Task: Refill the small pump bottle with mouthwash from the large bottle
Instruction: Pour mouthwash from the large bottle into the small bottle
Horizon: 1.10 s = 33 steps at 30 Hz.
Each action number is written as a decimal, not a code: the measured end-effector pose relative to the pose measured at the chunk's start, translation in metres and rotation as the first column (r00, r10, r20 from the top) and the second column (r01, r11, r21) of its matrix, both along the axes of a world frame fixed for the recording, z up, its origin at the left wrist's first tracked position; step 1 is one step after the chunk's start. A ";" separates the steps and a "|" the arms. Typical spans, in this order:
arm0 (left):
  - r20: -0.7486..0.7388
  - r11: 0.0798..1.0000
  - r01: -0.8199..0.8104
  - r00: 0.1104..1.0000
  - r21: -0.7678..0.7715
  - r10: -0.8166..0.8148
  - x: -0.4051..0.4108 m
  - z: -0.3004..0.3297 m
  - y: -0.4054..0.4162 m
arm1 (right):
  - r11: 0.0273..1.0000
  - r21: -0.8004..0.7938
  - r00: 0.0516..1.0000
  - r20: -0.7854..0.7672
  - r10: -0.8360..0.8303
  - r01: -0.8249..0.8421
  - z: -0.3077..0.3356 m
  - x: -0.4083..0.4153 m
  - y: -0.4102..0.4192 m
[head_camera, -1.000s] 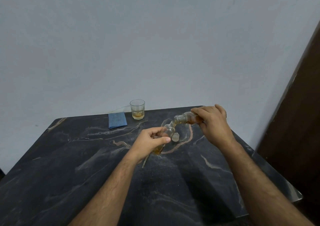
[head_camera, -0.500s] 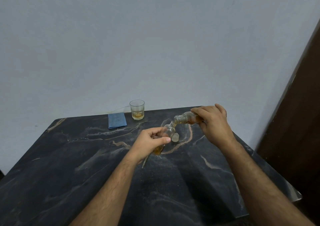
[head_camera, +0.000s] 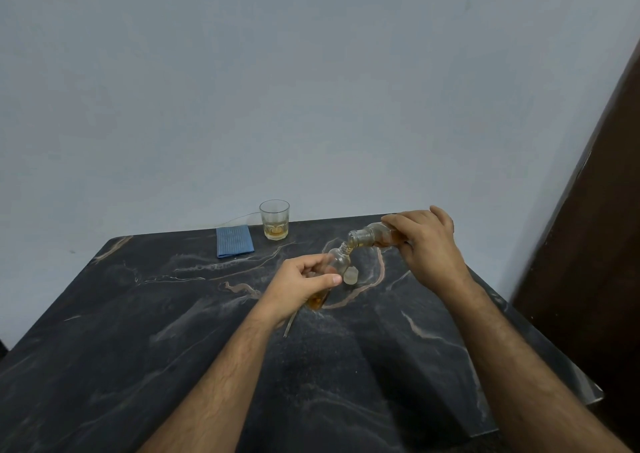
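Note:
My left hand (head_camera: 300,282) grips the small clear bottle (head_camera: 337,261), tilted with its open neck pointing up and right; amber liquid shows at its bottom end below my palm. My right hand (head_camera: 427,244) holds the larger clear bottle (head_camera: 367,237) tipped almost flat. Its mouth sits just above the small bottle's neck, and a thin amber stream runs between them. A pale cap (head_camera: 350,275) lies on the table right behind the small bottle. A thin clear tube (head_camera: 289,324) lies on the table below my left wrist.
On the dark marble table (head_camera: 138,348), a glass (head_camera: 274,219) with a little amber liquid stands at the back edge. A folded blue cloth (head_camera: 234,241) lies to its left. A dark wooden door (head_camera: 595,244) stands at the right. A plain wall rises behind.
Both hands and both bottles hold nearly the same pose; the pouring goes on with no clear shift.

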<state>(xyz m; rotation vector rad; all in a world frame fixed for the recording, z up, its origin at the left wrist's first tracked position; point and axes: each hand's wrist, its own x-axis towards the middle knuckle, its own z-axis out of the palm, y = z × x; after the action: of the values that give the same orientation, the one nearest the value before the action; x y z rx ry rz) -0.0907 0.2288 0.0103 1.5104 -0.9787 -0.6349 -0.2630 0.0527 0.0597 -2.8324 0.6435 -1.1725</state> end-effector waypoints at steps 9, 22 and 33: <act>0.016 1.000 0.012 1.000 -0.006 -0.012 0.000 -0.001 0.002 | 1.000 -0.006 1.000 -0.005 0.004 -0.004 0.000 0.000 0.001; 0.024 1.000 0.015 1.000 0.009 -0.016 -0.001 0.000 0.002 | 1.000 -0.020 1.000 -0.011 -0.010 0.010 0.002 -0.001 0.000; 0.024 1.000 0.022 0.999 -0.005 -0.022 -0.003 0.001 0.003 | 0.999 -0.046 1.000 0.001 0.001 0.000 0.003 -0.001 0.001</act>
<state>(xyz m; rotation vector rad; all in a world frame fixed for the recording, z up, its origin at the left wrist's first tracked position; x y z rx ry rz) -0.0934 0.2316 0.0113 1.5080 -1.0158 -0.6304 -0.2644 0.0534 0.0627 -2.8696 0.6237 -1.2042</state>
